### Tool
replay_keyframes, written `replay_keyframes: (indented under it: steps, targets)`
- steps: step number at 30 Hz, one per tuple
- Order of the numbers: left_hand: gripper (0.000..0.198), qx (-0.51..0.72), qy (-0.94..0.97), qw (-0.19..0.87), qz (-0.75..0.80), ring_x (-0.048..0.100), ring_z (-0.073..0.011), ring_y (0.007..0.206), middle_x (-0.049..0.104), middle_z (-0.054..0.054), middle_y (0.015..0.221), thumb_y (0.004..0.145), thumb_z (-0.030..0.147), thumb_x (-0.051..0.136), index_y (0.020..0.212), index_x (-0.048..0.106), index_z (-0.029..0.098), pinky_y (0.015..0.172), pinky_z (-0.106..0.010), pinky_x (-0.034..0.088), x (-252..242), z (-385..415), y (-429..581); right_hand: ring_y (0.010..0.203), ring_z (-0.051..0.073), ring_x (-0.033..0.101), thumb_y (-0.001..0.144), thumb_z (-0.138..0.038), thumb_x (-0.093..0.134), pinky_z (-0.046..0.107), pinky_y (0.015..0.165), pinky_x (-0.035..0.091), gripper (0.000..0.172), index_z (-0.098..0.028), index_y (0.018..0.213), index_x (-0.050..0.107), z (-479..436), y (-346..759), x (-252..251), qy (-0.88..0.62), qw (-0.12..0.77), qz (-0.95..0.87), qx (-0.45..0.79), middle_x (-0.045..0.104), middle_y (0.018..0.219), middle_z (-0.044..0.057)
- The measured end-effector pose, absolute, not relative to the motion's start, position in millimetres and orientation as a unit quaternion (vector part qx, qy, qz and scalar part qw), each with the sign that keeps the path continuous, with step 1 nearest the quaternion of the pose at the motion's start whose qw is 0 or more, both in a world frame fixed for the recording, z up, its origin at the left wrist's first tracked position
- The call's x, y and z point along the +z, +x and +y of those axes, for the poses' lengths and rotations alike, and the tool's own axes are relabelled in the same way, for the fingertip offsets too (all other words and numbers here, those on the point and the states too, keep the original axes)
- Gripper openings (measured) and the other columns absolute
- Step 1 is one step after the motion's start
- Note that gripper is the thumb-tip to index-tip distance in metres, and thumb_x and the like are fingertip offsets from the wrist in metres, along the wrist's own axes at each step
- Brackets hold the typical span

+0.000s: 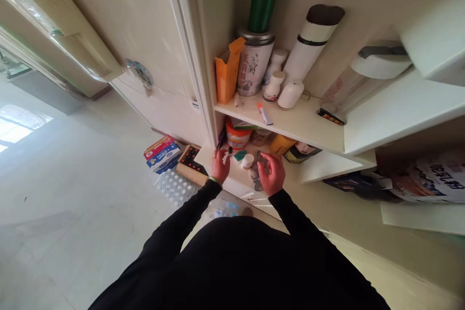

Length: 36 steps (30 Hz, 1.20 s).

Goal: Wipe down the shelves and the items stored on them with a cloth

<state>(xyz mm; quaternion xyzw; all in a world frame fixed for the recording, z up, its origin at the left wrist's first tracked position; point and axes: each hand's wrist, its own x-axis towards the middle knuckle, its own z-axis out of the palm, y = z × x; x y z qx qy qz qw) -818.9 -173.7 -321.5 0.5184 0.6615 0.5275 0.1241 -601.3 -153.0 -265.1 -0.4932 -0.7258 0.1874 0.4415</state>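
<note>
My left hand [220,166] is over the lower shelf, with a small black-capped bottle [230,150] at its thumb and fingertips; it looks pinched there. To the right, my right hand [273,173] has thumb and fingers curved apart, with nothing plainly gripped. Between the hands, a small white-capped bottle [247,161] is on the shelf beside a green piece [240,155]. Some greyish small items near my right thumb are too blurred to name. Behind them are an orange-red tub [238,134] and a yellow container [282,145].
The upper shelf [308,123] overhangs my hands and bears an orange box [228,75], a floral tin [255,65], white bottles [290,94] and an orange-tipped tube [265,114]. On the floor at left are a blue-red carton [162,154], a bottle crate [194,164] and packed water bottles [176,187].
</note>
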Motion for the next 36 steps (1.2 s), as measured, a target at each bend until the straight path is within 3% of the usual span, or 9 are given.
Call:
replay_keyframes:
  steps: [3,6,9,14,19,24,27,33,36]
  targets:
    - [0.016,0.547,0.560,0.100,0.613,0.062,-0.0172,0.081,0.066,-0.006,0.094,0.103,0.032,0.059,0.099,0.068,0.020,0.076,-0.032,0.056,-289,-178,-808,0.123,0.030,0.071,0.100,-0.039,0.063,0.054,0.113,0.056,0.029,-0.027,0.123,0.076,-146,-600,-206,-0.403,0.519,-0.752,0.051,0.077,0.128,0.012]
    - [0.019,0.571,0.594,0.063,0.564,0.064,-0.0183,0.087,0.069,-0.008,0.099,0.105,0.035,0.059,0.098,0.069,0.021,0.079,-0.032,0.057,-253,-166,-798,0.157,0.034,0.050,0.102,-0.036,0.062,0.061,0.130,0.040,0.046,-0.029,0.148,0.066,-125,-608,-156,-0.388,0.469,-0.793,-0.018,0.069,0.152,0.009]
    - [0.018,0.616,0.598,-0.022,0.512,0.068,-0.0201,0.098,0.071,-0.010,0.108,0.108,0.031,0.056,0.108,0.071,0.021,0.083,-0.034,0.058,-218,-152,-797,0.165,0.034,0.040,0.105,-0.030,0.057,0.065,0.135,0.030,0.051,-0.027,0.156,0.059,-107,-615,-135,-0.388,0.416,-0.822,-0.031,0.066,0.158,0.006]
    - [0.022,0.602,0.606,-0.129,0.504,0.067,-0.0249,0.121,0.072,-0.012,0.127,0.109,0.031,0.054,0.120,0.071,0.022,0.108,-0.045,0.056,-173,-141,-812,0.148,0.025,0.062,0.108,-0.022,0.048,0.058,0.135,0.035,0.039,-0.027,0.139,0.072,-97,-614,-143,-0.370,0.459,-0.807,-0.022,0.076,0.144,0.005]
    - [0.026,0.581,0.625,-0.147,0.500,0.067,-0.0257,0.125,0.074,-0.011,0.133,0.110,0.030,0.051,0.125,0.071,0.023,0.112,-0.047,0.054,-148,-134,-816,0.119,0.022,0.079,0.109,-0.025,0.050,0.051,0.119,0.055,0.033,-0.028,0.120,0.080,-102,-609,-136,-0.345,0.543,-0.765,0.002,0.085,0.123,0.005]
    - [0.030,0.561,0.707,-0.100,0.418,0.065,-0.0256,0.127,0.077,-0.010,0.136,0.110,0.026,0.051,0.131,0.073,0.024,0.116,-0.048,0.052,-125,-124,-798,0.105,0.022,0.082,0.104,-0.036,0.063,0.042,0.094,0.067,0.026,-0.024,0.120,0.080,-133,-594,-118,-0.395,0.696,-0.583,0.140,0.085,0.119,0.009]
    - [0.032,0.498,0.780,-0.065,0.373,0.067,-0.0251,0.123,0.078,-0.008,0.135,0.110,0.025,0.051,0.131,0.076,0.024,0.115,-0.047,0.055,-107,-101,-767,0.090,0.019,0.081,0.097,-0.039,0.070,0.036,0.077,0.068,0.027,-0.023,0.117,0.079,-152,-579,-116,-0.408,0.753,-0.470,0.213,0.084,0.117,0.008]
    - [0.034,0.267,0.895,-0.038,0.354,0.069,-0.0251,0.122,0.078,-0.006,0.138,0.104,0.011,0.054,0.123,0.080,0.022,0.105,-0.039,0.059,-70,-34,-680,0.084,0.016,0.077,0.093,-0.038,0.073,0.038,0.081,0.068,0.023,-0.023,0.110,0.077,-174,-552,-123,-0.420,0.785,-0.395,0.226,0.082,0.114,0.007]
    - [0.035,0.207,0.911,-0.043,0.353,0.070,-0.0272,0.122,0.081,-0.011,0.121,0.101,0.003,0.053,0.114,0.081,0.018,0.100,-0.038,0.059,-60,-17,-651,0.084,0.017,0.076,0.092,-0.040,0.074,0.037,0.080,0.068,0.024,-0.022,0.109,0.077,-181,-541,-124,-0.434,0.786,-0.385,0.216,0.082,0.112,0.009]
